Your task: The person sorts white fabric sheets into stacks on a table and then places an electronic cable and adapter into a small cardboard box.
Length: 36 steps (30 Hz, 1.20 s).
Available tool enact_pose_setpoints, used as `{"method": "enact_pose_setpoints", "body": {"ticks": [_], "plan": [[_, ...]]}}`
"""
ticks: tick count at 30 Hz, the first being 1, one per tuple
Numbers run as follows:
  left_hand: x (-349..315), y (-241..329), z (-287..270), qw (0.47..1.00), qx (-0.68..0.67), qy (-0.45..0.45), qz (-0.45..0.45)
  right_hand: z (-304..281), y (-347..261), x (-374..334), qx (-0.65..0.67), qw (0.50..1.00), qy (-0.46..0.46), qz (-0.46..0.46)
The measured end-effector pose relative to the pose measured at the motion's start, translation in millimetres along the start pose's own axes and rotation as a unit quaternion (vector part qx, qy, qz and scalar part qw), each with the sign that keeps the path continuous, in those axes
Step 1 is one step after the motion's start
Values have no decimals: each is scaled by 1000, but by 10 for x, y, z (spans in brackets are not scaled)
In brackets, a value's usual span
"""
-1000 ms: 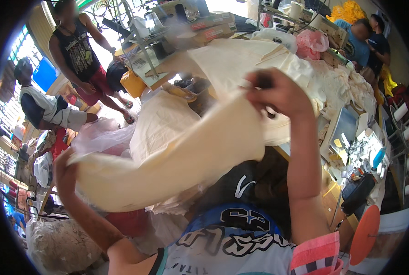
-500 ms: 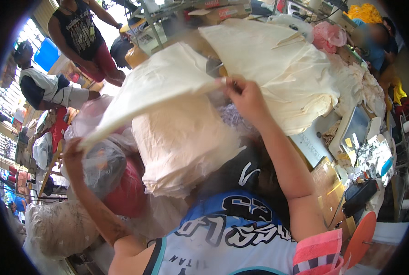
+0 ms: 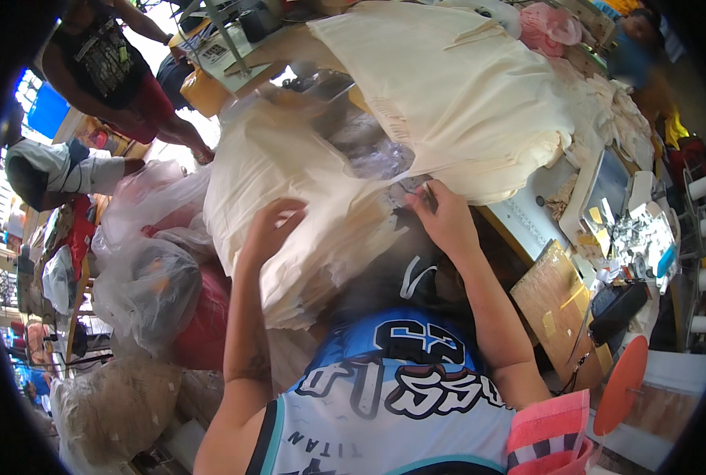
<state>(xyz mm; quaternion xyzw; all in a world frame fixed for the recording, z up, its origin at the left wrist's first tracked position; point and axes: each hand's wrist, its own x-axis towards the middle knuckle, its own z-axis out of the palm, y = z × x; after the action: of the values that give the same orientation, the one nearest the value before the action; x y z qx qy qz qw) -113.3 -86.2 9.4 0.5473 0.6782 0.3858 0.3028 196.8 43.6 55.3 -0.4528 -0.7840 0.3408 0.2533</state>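
Now, the stack of pale cloth (image 3: pixel 250 150) fills the centre-left of the frame, its rumpled top sheet (image 3: pixel 321 198) running toward the centre. Our left hand (image 3: pixel 272 229) is loose over it, fingers curved and parted; whether it presses down, we cannot tell. Our right hand (image 3: pixel 445 214), just right of centre, has thumb and forefinger close together by the stack's right corner, but blur hides whether any fabric is caught between them.

To handle this well, we would flatten the left palm as an anchor, draw that corner outward with the right, and smooth creases from the middle toward the borders.

The stack's lower edge is ragged, so we should avoid snagging several layers there. A second cloth pile (image 3: pixel 464 103) fans across the upper right, its near edge just beside our right hand. Plastic bags (image 3: pixel 147 277) crowd the left, and the table (image 3: pixel 521 215) edge limits the right; the dark gap at centre, below the right hand, seems the easiest room for pulling.
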Motion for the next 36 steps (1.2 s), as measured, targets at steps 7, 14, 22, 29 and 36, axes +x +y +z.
{"method": "enact_pose_setpoints", "body": {"ticks": [7,14,22,29,36], "plan": [[823,645,1182,979,-76,26,189,117,241,-292,-3,998,37,55],[802,521,1339,981,-182,-46,57,265,236,-219,-54,992,100,-49],[569,771,1189,983,-180,-44,4,535,166,59,-165,960,138,-177],[607,781,1118,995,-93,-12,40,269,265,-269,-146,964,170,-143],[773,1302,1376,918,129,116,356,-66,408,-813,-92,980,170,-40]]}}
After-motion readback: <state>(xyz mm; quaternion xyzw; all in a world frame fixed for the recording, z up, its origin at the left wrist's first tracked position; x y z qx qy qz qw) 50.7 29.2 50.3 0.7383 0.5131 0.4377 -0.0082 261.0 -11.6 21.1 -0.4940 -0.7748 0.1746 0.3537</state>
